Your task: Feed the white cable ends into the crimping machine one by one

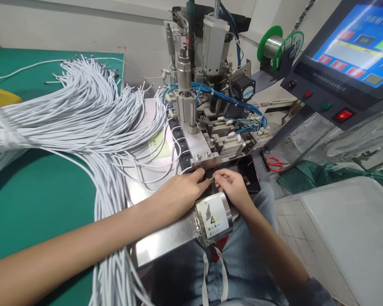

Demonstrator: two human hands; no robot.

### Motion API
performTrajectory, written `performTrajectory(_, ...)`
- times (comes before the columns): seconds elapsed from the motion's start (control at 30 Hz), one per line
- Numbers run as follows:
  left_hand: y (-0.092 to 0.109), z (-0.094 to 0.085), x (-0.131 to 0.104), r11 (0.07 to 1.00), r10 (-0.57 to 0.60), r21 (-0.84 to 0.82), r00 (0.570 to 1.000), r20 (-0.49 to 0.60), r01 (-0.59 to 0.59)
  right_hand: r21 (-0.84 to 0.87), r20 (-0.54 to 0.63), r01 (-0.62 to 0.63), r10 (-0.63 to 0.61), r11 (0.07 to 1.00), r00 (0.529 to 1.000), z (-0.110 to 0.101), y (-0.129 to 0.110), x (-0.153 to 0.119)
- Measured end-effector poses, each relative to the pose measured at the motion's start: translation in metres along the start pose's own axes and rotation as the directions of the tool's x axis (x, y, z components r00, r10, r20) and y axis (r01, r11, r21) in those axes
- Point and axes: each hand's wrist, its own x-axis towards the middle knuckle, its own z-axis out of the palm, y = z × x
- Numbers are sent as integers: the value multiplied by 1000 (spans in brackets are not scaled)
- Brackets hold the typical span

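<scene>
My left hand reaches to the front of the machine with its fingers curled closed. What it holds, if anything, is hidden. Facing it, my right hand pinches a small connector with a green part, whose exact kind is too small to tell. The fingertips of both hands nearly meet there, just below the machine's metal clamp block. White cables run into the dark fixture beside my left hand. Under my wrists sits a curved metal guard with a white label.
A big tied bundle of white cables lies over the green mat. Right of the machine are a solder wire spool, a lit control screen, red-handled scissors, a dark tray and a white bin.
</scene>
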Motion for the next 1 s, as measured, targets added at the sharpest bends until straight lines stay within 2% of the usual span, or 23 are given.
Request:
performTrajectory(0.2,1,3,0,1000,-10,-12,1000,5,11,-92,26,92,-90,991,996,-1,-3,3)
performTrajectory(0.7,3,-1,1,998,-26,-62,999,35,28,-108,-9,127,-129,986,992,2,-2,-2)
performTrajectory(1.0,2,1,1,999,-2,-40,1000,1,3,-165,21,132,-131,977,991,-2,-5,-2)
